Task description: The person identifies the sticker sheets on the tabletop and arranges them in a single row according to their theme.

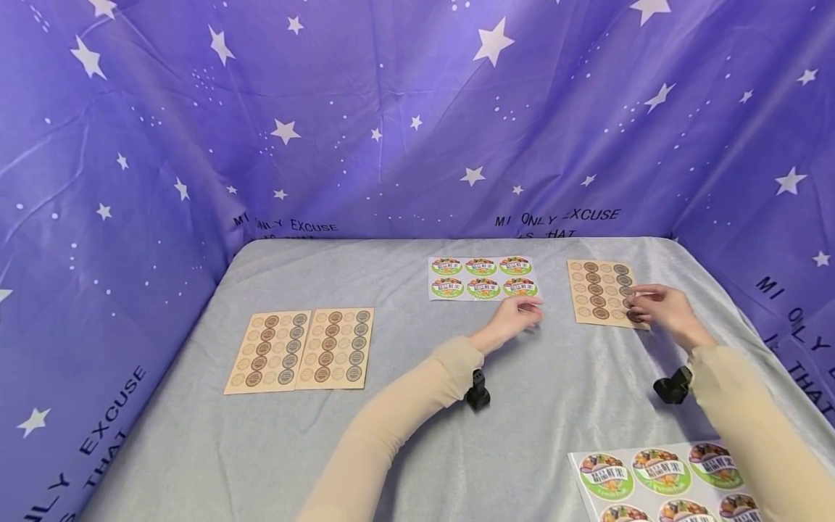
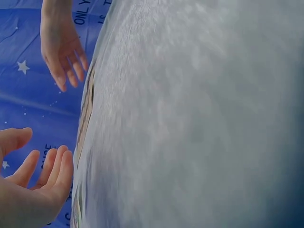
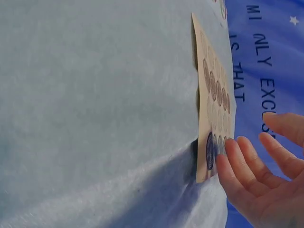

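Observation:
My left hand (image 1: pixel 512 319) is just below the lower right corner of a white sheet of round fruit stickers (image 1: pixel 481 278). In the left wrist view its fingers (image 2: pixel 59 175) are loosely bent, with nothing between them. My right hand (image 1: pixel 668 310) is at the right edge of a tan sheet of round stickers (image 1: pixel 607 290), covering part of its dark column. In the right wrist view, relaxed fingers (image 3: pixel 247 166) reach beside this sheet (image 3: pixel 204 114); whether they touch it I cannot tell. The thumb stands apart from them.
Two more tan sticker sheets (image 1: pixel 267 353) (image 1: pixel 336 348) lie side by side on the left of the grey cloth-covered table (image 1: pixel 261 449). A larger fruit sticker sheet (image 1: pixel 642 493) lies at the front right, partly under the right forearm. Purple star-printed cloth (image 1: pixel 391 94) surrounds the table.

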